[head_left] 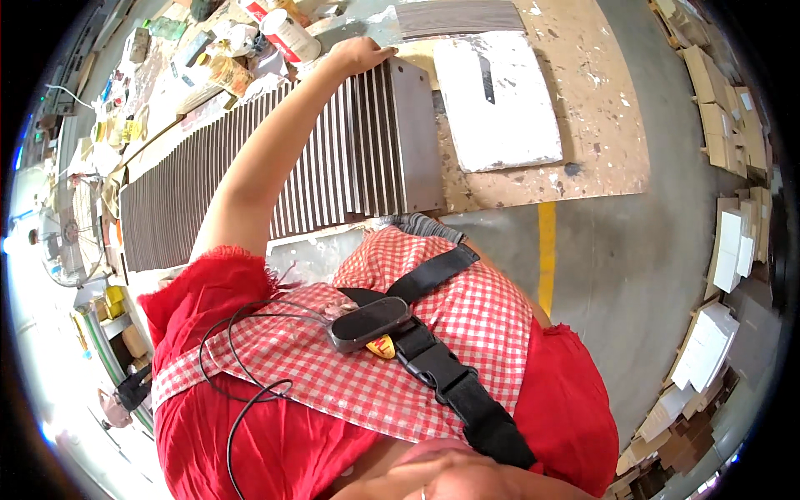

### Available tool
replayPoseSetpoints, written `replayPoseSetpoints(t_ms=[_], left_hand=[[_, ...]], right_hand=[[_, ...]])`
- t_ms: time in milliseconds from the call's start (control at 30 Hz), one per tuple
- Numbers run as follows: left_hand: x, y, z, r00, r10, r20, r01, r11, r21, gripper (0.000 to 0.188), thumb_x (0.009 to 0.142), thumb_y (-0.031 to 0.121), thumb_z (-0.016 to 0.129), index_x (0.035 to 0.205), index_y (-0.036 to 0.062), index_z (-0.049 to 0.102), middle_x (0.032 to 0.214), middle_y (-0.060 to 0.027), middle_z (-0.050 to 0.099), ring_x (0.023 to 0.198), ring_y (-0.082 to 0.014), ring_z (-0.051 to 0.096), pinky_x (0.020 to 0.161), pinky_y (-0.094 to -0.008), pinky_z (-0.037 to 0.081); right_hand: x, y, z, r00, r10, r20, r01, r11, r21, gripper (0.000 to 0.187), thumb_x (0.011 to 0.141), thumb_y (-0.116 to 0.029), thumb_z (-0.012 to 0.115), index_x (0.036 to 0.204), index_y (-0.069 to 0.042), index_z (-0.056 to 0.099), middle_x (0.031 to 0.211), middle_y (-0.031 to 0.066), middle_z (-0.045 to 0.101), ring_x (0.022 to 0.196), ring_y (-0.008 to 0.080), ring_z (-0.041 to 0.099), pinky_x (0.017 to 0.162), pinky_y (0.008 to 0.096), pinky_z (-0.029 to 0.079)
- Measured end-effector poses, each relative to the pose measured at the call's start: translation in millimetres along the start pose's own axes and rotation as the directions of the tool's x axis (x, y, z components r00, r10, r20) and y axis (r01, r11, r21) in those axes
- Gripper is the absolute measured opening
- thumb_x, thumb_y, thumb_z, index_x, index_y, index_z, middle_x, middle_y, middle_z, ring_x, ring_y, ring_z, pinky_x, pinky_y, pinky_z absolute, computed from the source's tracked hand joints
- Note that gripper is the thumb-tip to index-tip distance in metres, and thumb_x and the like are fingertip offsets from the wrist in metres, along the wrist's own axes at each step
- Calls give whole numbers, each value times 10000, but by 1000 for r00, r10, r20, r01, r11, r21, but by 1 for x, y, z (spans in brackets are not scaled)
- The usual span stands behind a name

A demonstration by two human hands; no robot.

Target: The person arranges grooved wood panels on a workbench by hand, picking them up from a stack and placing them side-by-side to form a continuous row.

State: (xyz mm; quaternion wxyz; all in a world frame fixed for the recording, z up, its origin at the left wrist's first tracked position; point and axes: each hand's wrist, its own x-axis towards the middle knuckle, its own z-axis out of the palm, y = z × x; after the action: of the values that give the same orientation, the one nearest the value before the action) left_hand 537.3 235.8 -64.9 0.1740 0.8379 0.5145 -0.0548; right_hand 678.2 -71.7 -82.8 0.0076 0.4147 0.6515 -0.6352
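My left hand (360, 55) reaches across to the far right end of a long row of thin boards (237, 158). Its fingers curl over the far top corner of the end board (412, 133), which has a grey-brown face with small holes. The boards stand on edge, packed side by side, with dark and pale edges alternating. Close to that hand, a white can with a red band (290, 37) lies tilted. My right hand is out of sight; only part of the right arm (508, 279) shows beside the checked apron.
Right of the row, a white paint-marked slab (500, 100) lies on the stained worktable (604, 117), with a dark strip (487, 80) on it. A grey wood-grain board (458, 18) lies beyond. Bottles and clutter (225, 71) fill the far left. Cardboard stacks (717, 108) line the right side.
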Motion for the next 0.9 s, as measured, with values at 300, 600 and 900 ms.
replayPoseSetpoints(t_ms=[300, 600, 900], left_hand=[[-19, -3, 8, 997, 19, -79, -27, 994, -107, 727, 871, 698, 334, 995, 85, 704, 916, -215, 671, 897, -381, 633, 808, -448, 477], [-33, -5, 17, 943, 119, -311, -218, 927, -306, 551, 955, 511, 350, 1237, 89, 565, 1174, -199, 596, 1083, -374, 553, 932, -417, 422], [-207, -65, 18, 836, -123, -535, -179, 860, -477, 422, 981, 296, 362, 1226, 27, 576, 1250, -166, 570, 1223, -311, 481, 1041, -403, 338]], right_hand=[[1, -3, -1, 1000, -7, 20, 7, 1000, -19, 476, 928, -468, 477, 1080, -50, 646, 1027, 154, 652, 930, 305, 605, 843, 386, 481], [-14, 6, -7, 999, -11, 51, 14, 998, -61, 473, 930, -463, 478, 1083, -48, 645, 1031, 154, 651, 929, 307, 604, 845, 388, 482], [-115, 24, -151, 794, 7, -608, 239, 916, 322, 325, 941, -336, 521, 1072, -76, 666, 968, 43, 677, 788, 73, 587, 662, 213, 467]])
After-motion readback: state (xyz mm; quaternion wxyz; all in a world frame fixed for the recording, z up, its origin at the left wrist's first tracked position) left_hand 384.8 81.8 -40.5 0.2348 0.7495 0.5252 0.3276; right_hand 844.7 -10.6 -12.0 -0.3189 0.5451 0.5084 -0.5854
